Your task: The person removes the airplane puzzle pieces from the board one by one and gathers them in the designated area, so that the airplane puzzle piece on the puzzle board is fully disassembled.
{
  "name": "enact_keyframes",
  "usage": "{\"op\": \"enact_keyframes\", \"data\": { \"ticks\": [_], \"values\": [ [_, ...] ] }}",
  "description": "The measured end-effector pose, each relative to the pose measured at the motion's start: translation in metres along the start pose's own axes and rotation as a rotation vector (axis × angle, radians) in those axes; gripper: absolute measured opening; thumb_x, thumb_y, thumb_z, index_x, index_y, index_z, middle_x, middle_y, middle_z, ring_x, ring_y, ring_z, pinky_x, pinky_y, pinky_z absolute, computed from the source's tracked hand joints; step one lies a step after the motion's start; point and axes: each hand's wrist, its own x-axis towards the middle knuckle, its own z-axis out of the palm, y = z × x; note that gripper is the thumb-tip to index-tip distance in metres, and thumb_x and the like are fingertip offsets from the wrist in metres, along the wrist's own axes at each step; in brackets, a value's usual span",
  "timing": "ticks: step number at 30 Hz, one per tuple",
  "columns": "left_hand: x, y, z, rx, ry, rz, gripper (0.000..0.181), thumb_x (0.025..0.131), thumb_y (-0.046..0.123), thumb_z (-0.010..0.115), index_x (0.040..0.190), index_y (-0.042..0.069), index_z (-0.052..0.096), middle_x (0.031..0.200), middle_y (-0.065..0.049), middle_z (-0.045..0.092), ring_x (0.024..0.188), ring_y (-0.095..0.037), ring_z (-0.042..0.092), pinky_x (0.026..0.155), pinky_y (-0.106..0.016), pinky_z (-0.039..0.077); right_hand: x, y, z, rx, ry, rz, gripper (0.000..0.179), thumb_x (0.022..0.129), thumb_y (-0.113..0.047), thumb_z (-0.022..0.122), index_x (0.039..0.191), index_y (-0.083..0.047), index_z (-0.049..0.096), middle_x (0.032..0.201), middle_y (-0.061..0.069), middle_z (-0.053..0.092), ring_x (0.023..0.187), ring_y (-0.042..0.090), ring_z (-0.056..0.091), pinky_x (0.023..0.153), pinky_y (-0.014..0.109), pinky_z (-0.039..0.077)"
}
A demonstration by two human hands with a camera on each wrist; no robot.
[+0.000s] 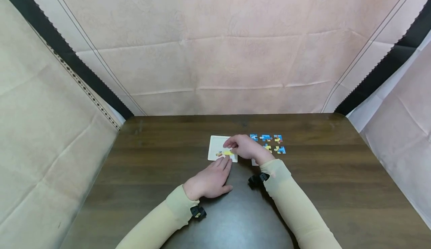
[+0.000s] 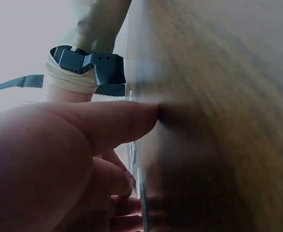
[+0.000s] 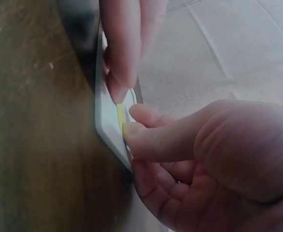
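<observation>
A white puzzle tray lies on the table with a few joined pieces, partly yellow, along its near side. My left hand lies with long, straight fingers over the tray's near edge, fingertips right at the yellow piece. Its thumb stretches out to the table top. Over the tray's right side bends my right hand, fingers curled. In the right wrist view its thumb and index finger pinch at the end of a yellow puzzle piece, mostly hidden by the fingertips.
Right of the tray lie several loose blue and yellow puzzle pieces in two rows. A white corner shows beneath the right wrist. Both wrists wear black cameras. Pale cloth hangs behind the brown table.
</observation>
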Motion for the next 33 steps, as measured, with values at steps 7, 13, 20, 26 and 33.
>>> {"op": "enact_keyframes", "data": {
  "ticks": [7, 13, 20, 26, 33],
  "values": [
    [-0.003, -0.002, 0.001, -0.003, -0.012, 0.012, 0.086, 0.108, 0.046, 0.061, 0.167, -0.004, 0.025, 0.177, -0.019, 0.017, 0.163, -0.030, 0.017, 0.129, -0.039, 0.023, 0.003, 0.004, 0.006, -0.040, -0.008, -0.097, 0.025, 0.107, -0.005, 0.064, 0.123, -0.017, 0.080, 0.121, -0.002, 0.075, 0.116, 0.019, 0.067, 0.108, 0.046, 0.052],
    [-0.004, -0.003, -0.001, 0.003, -0.006, 0.025, 0.084, 0.108, 0.046, 0.062, 0.166, -0.006, 0.028, 0.176, -0.021, 0.017, 0.163, -0.033, 0.017, 0.129, -0.041, 0.022, 0.004, 0.000, 0.009, -0.057, -0.020, -0.131, 0.023, 0.109, -0.012, 0.062, 0.123, -0.016, 0.080, 0.125, -0.001, 0.074, 0.124, 0.022, 0.065, 0.112, 0.048, 0.048],
    [-0.007, -0.003, -0.004, -0.006, -0.021, 0.031, 0.084, 0.107, 0.045, 0.063, 0.165, -0.006, 0.029, 0.176, -0.021, 0.017, 0.163, -0.033, 0.017, 0.129, -0.040, 0.022, 0.005, -0.003, 0.011, -0.061, -0.032, -0.091, 0.024, 0.111, -0.015, 0.060, 0.123, -0.019, 0.080, 0.127, -0.002, 0.073, 0.125, 0.022, 0.064, 0.113, 0.048, 0.046],
    [-0.008, -0.004, -0.007, -0.004, -0.021, 0.035, 0.085, 0.107, 0.046, 0.063, 0.166, -0.005, 0.029, 0.177, -0.020, 0.017, 0.163, -0.031, 0.016, 0.129, -0.040, 0.023, 0.006, -0.004, 0.010, -0.060, -0.035, -0.077, 0.021, 0.111, -0.020, 0.061, 0.121, -0.020, 0.079, 0.121, -0.004, 0.074, 0.114, 0.020, 0.064, 0.109, 0.047, 0.049],
    [-0.007, -0.006, -0.008, 0.018, -0.007, 0.043, 0.084, 0.107, 0.046, 0.062, 0.165, -0.006, 0.030, 0.176, -0.021, 0.018, 0.163, -0.033, 0.018, 0.129, -0.040, 0.023, 0.006, -0.010, 0.007, -0.063, -0.048, -0.070, 0.020, 0.111, -0.019, 0.060, 0.118, -0.017, 0.079, 0.116, -0.004, 0.074, 0.106, 0.018, 0.065, 0.103, 0.044, 0.051]
  ]
}}
